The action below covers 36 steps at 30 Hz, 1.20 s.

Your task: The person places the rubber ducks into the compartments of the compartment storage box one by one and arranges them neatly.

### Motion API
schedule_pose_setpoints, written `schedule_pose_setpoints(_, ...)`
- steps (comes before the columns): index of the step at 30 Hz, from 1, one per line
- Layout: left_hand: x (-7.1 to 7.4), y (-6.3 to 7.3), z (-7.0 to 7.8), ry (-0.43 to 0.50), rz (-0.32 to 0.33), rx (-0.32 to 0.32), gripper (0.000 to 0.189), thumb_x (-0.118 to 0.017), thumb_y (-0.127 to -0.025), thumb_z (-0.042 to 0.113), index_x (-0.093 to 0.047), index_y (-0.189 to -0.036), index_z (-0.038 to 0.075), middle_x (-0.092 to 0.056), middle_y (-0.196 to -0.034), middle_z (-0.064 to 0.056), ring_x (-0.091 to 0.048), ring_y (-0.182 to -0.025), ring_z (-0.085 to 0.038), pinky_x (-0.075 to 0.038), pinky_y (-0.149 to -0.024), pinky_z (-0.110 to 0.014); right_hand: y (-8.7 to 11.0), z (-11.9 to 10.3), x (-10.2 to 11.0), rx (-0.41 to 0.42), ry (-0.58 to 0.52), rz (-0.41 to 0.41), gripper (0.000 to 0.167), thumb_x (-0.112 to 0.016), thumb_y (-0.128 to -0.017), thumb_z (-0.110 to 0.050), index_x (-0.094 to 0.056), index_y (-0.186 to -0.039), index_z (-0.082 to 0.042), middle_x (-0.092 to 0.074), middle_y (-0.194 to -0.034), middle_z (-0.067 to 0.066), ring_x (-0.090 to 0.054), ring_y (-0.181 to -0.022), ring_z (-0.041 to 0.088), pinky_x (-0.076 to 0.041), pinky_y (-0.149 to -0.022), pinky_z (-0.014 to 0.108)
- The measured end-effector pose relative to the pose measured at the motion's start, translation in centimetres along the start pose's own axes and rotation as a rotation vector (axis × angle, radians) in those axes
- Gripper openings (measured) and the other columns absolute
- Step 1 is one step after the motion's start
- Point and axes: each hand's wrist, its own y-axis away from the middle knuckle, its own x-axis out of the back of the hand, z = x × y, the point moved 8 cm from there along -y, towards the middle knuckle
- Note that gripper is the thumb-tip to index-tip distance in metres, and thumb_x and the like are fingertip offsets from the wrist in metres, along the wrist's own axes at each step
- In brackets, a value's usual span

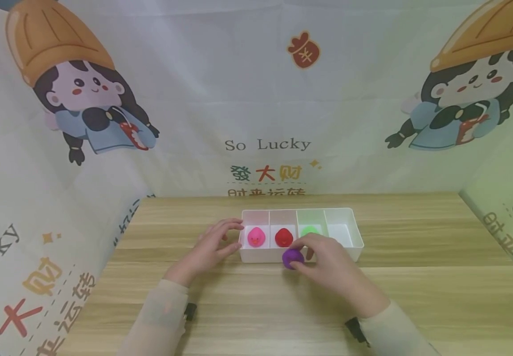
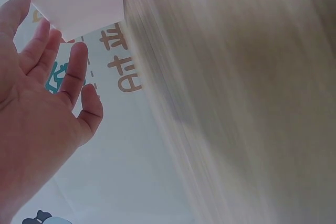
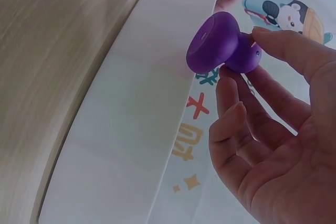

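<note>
A purple rubber duck (image 1: 293,259) is pinched between the thumb and fingers of my right hand (image 1: 329,259), in front of a white divided box (image 1: 262,255). The right wrist view shows the duck (image 3: 215,43) tipped, its flat base facing outward. In the box, a pink rubber duck (image 1: 256,238) sits in the leftmost compartment and a red one (image 1: 284,238) in the one beside it. A light green duck (image 1: 309,230) in the third is partly hidden by my right hand. My left hand (image 1: 209,247), fingers loosely extended, is at the box's left end.
The box stands toward the back of a wooden table (image 1: 416,277). A printed cloth (image 1: 185,99) hangs behind the table and along both sides. A dark wrist device (image 1: 356,330) sits at the right sleeve's cuff.
</note>
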Motion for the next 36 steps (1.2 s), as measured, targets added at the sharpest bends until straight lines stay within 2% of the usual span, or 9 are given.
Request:
schedule_pose_setpoints(13, 0.1, 0.2, 0.1, 0.01, -0.005, 0.008, 0.047, -0.069, -0.1, 0.026, -0.055, -0.144, 0.017, -0.043, -0.162, 0.0, -0.056, -0.127, -0.036, -0.025, -0.116, -0.069, 0.5, 0.8, 1.9, 0.02, -0.003, 0.073, 0.027, -0.088, -0.082, -0.018, -0.076, -0.106, -0.013, -0.076, -0.098, -0.005, -0.064, -0.079, 0.011, -0.055, -0.071, 0.026)
schedule_pose_setpoints(19, 0.1, 0.1, 0.1, 0.014, -0.008, 0.011, 0.047, -0.068, -0.1, 0.026, -0.054, -0.145, 0.017, -0.042, -0.163, 0.0, -0.056, -0.128, -0.036, -0.024, -0.117, -0.07, 0.9, 1.2, 2.5, -0.004, -0.012, 0.071, 0.026, -0.087, -0.083, -0.017, -0.076, -0.106, -0.014, -0.076, -0.1, -0.005, -0.063, -0.08, 0.01, -0.054, -0.07, 0.025)
schedule_pose_setpoints(23, 0.1, 0.2, 0.1, 0.009, -0.008, 0.006, 0.047, -0.068, -0.1, 0.026, -0.055, -0.144, 0.018, -0.042, -0.163, 0.0, -0.056, -0.128, -0.036, -0.025, -0.117, -0.07, 1.1, 1.5, 3.0, -0.015, -0.02, 0.08, 0.026, -0.087, -0.083, -0.015, -0.076, -0.106, -0.013, -0.076, -0.1, -0.004, -0.063, -0.08, 0.01, -0.056, -0.07, 0.029)
schedule_pose_setpoints(31, 0.1, 0.2, 0.0, 0.012, -0.002, 0.001, 0.046, -0.068, -0.101, 0.026, -0.055, -0.144, 0.018, -0.042, -0.163, 0.001, -0.055, -0.128, -0.036, -0.028, -0.117, -0.068, 1.3, 2.7, 3.8, -0.081, -0.061, 0.059, 0.023, -0.086, -0.085, -0.016, -0.076, -0.106, -0.015, -0.075, -0.103, -0.004, -0.062, -0.085, 0.014, -0.055, -0.073, 0.028)
schedule_pose_setpoints(36, 0.0, 0.1, 0.0, 0.005, -0.003, -0.003, 0.045, -0.068, -0.101, 0.027, -0.055, -0.144, 0.02, -0.042, -0.163, 0.001, -0.055, -0.128, -0.035, -0.027, -0.117, -0.067, 1.5, 3.7, 4.4, -0.121, -0.039, 0.056, 0.026, -0.085, -0.086, -0.016, -0.075, -0.109, -0.014, -0.074, -0.105, -0.002, -0.061, -0.086, 0.014, -0.052, -0.069, 0.026)
